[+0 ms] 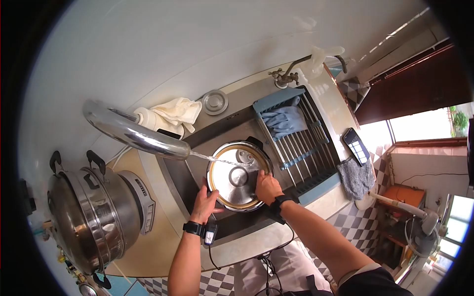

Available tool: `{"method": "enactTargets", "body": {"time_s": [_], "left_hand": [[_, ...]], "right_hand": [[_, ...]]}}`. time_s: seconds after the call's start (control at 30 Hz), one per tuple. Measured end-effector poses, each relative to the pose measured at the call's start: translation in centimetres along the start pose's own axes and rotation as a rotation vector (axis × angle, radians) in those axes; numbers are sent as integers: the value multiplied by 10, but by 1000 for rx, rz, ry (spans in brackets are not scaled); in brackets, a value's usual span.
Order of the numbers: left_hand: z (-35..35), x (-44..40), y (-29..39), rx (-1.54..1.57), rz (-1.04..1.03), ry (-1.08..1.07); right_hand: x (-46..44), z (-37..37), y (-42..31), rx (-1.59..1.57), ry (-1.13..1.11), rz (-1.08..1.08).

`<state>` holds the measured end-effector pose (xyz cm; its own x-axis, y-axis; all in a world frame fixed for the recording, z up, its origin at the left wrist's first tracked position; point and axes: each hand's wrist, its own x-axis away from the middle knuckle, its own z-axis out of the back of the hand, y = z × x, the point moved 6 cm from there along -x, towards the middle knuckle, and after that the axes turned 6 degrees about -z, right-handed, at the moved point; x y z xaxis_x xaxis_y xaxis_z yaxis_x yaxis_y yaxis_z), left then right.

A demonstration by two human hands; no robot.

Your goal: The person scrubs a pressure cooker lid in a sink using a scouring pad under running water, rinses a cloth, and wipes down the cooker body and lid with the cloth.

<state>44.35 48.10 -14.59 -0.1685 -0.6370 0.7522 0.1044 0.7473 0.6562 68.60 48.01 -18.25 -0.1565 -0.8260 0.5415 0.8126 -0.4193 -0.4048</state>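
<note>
A round metal pressure cooker lid [226, 183] is in the sink with its inner side up, a yellowish sealing ring round its edge. Water from the tap [133, 135] runs across its upper part. My left hand [203, 203] grips the left rim, thumb on top and fingers partly underneath. At the right rim, my right hand [268, 187] is closed over the edge, its fingertips reaching the inner face. Whether anything small is under those fingers is hidden.
A blue drying rack [301, 153] with blue rubber gloves [284, 121] fills the sink's right side. A steamer pot [94, 217] stands left. A phone [356, 146] and grey cloth [356, 177] lie on the right edge. Behind are a white cloth [178, 112] and a round metal lid [215, 101].
</note>
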Motion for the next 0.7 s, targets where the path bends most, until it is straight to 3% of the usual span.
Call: {"method": "enactTargets", "body": {"time_s": [0.03,0.1,0.17,0.27,0.37,0.43,0.47,0.5,0.57,0.6,0.7], "left_hand": [[2,1,-5,9,0,0],[-6,6,-8,10,-49,-63],[-8,5,-15,44,-66,-44],[-3,1,-20,53,-67,-55],[-1,0,-26,85,-28,-60],[-1,5,-21,-104,-144,-66],[-3,5,-19,-119,-187,-61],[-3,4,-19,-114,-190,-59],[-3,5,-23,-128,-204,-35],[-3,7,-23,-66,-172,-48],[6,7,-24,-110,-165,-88]], "right_hand": [[-4,-1,5,-48,116,-137],[-20,-2,-14,-214,169,-208],[-31,-16,-44,-281,288,9],[2,-25,-82,-237,-7,437],[12,-27,-37,204,-130,265],[-21,-30,22,179,-35,-137],[-13,11,-7,221,-7,-32],[-18,7,-14,225,-5,-29],[-20,-3,-51,105,207,226],[-12,-6,-68,-49,210,302],[11,-26,-66,114,-244,322]]}}
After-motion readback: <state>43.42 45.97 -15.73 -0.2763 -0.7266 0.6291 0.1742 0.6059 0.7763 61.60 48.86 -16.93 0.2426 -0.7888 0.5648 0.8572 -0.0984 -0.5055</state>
